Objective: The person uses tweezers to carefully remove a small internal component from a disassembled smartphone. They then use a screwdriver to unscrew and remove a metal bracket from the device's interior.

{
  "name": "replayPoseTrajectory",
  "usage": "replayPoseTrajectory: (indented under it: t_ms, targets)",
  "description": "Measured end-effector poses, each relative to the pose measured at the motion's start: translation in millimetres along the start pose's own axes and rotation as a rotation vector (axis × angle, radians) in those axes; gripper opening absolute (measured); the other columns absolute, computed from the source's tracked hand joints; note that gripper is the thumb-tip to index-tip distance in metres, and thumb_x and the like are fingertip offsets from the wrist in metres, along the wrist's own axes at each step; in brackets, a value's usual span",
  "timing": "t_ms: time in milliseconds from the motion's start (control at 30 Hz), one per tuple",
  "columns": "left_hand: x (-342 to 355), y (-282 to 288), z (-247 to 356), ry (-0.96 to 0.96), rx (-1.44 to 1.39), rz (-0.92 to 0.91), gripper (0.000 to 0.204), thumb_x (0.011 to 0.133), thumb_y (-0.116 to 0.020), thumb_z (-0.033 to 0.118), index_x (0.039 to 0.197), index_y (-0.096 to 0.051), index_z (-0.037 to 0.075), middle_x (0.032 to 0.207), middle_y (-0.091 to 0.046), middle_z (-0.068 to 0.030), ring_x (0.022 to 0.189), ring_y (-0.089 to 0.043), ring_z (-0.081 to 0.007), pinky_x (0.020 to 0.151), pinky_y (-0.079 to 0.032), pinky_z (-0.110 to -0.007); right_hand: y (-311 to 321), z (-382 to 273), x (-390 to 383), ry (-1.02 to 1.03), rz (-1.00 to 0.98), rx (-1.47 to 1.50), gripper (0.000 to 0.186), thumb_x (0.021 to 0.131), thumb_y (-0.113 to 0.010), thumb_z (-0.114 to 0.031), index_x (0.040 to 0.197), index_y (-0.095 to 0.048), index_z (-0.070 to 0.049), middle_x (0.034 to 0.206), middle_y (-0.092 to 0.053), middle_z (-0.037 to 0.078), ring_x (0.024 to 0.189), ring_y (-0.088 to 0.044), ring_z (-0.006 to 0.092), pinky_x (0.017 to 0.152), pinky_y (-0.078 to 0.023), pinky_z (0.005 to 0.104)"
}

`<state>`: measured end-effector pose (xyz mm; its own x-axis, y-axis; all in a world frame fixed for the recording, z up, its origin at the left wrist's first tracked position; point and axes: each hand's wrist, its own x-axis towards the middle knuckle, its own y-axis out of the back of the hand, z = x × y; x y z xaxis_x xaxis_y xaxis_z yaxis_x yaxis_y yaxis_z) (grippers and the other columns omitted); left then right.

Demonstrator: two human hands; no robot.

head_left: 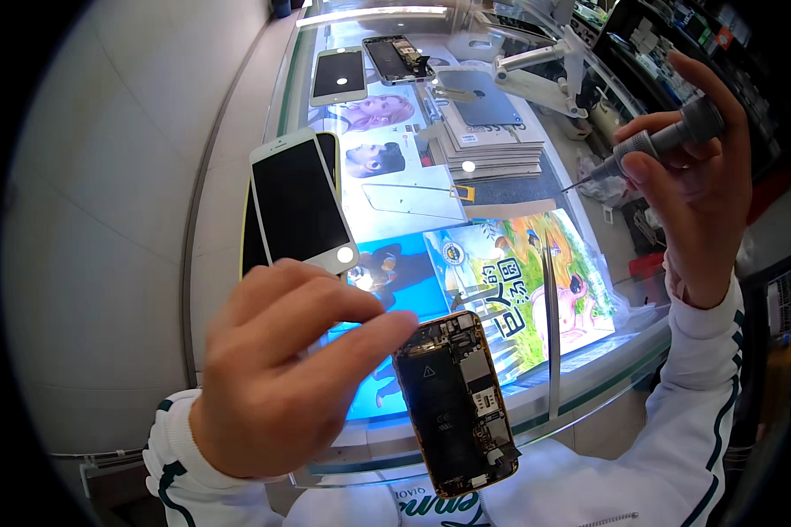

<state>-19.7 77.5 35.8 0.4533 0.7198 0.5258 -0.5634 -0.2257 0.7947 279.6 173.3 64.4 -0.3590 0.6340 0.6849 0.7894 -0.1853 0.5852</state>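
Observation:
An opened phone [453, 404], its screen off and its dark battery and circuit board bare, lies below the centre with its lower end reaching past the counter's near edge. At its upper left corner are the fingertips of my left hand [286, 364], closed in a pinch. Whatever they pinch, if anything, is hidden. Raised at the right, my right hand [699, 167] grips a grey screwdriver [646, 151], its thin tip pointing down to the left, well apart from the phone. Metal tweezers [551, 325] lie on a colourful picture book [518, 255] just right of the phone.
A white phone screen [299, 202] leans over a yellow-edged dark panel at the left. Further back are another white screen [338, 77], an opened phone [397, 60] and a stack of flat boxes [492, 145] bearing a tablet. A white jointed arm [545, 66] reaches over the back right.

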Motion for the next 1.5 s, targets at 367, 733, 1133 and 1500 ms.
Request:
replayPoseTrajectory:
  t_ms: [367,733,1133,1500]
  targets:
    - [78,41,-2,-0.043,0.057,0.025,0.017,0.080,-0.067,-0.002,0.094,-0.072,0.007,0.084,-0.070,-0.0052,0.076,-0.063,-0.0126,0.067,-0.039,-0.026,30,10,4,0.064,0.105,-0.161,0.063,0.086,-0.071,-0.010,0.139,-0.039,-0.010,0.093,-0.068,0.010,0.081,-0.066,0.0116,0.070,-0.053,0.0238]
    - [176,-12,1,-0.211,0.058,-0.257,0.010,0.084,-0.069,0.003,0.093,-0.071,0.003,0.082,-0.071,-0.0077,0.074,-0.068,-0.0138,0.066,-0.050,-0.025,26,15,19,0.197,0.323,-0.284,0.052,0.081,-0.071,-0.002,0.126,-0.044,-0.004,0.085,-0.066,0.010,0.071,-0.067,0.0139,0.061,-0.052,0.0234]
    - [235,-109,6,-0.001,0.040,-0.515,0.018,0.077,-0.074,-0.002,0.095,-0.070,-0.002,0.089,-0.073,-0.0138,0.080,-0.072,-0.0214,0.077,-0.058,-0.030,59,24,20,0.201,0.228,-0.207,0.047,0.078,-0.072,-0.002,0.118,-0.047,0.001,0.074,-0.063,0.016,0.061,-0.066,0.0281,0.056,-0.050,0.0332]
    - [233,-130,2,0.106,-0.105,-0.492,0.030,0.079,-0.071,-0.005,0.108,-0.067,-0.001,0.097,-0.071,-0.0150,0.088,-0.072,-0.0217,0.085,-0.056,-0.032,65,26,12,0.254,0.207,-0.152,0.040,0.079,-0.068,0.000,0.112,-0.047,0.003,0.073,-0.062,0.022,0.066,-0.067,0.0359,0.057,-0.050,0.0376]
